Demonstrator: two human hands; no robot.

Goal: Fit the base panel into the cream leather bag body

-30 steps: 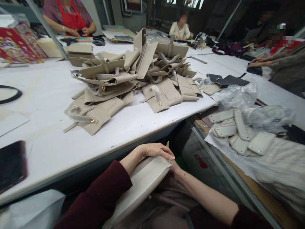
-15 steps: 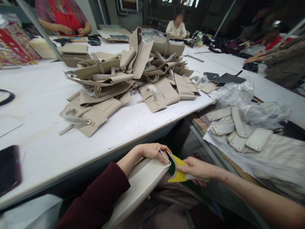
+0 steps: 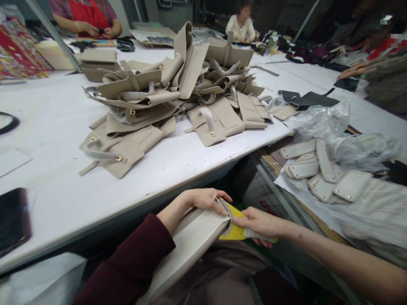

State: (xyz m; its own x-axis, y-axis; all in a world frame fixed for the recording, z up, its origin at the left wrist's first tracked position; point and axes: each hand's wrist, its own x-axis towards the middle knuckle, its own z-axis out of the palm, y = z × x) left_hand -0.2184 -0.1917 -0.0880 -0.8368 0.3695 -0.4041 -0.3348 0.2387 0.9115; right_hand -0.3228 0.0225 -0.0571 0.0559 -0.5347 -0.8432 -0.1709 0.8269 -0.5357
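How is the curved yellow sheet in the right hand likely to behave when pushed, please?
The yellow sheet is probably fairly firm, as it juts past the right hand without visibly drooping. It may still flex, since its far edge bows. It seems light, being gripped towards one end.

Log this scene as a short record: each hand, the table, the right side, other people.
Left hand: grips the far end of a pale piece
Right hand: holds a yellow piece up to that end
Table: a heap of beige pieces, some with handles; a phone at the left
Right side: pale tabs beside clear plastic
Others: a red-aproned person, a white-topped person, another person's hands at the right
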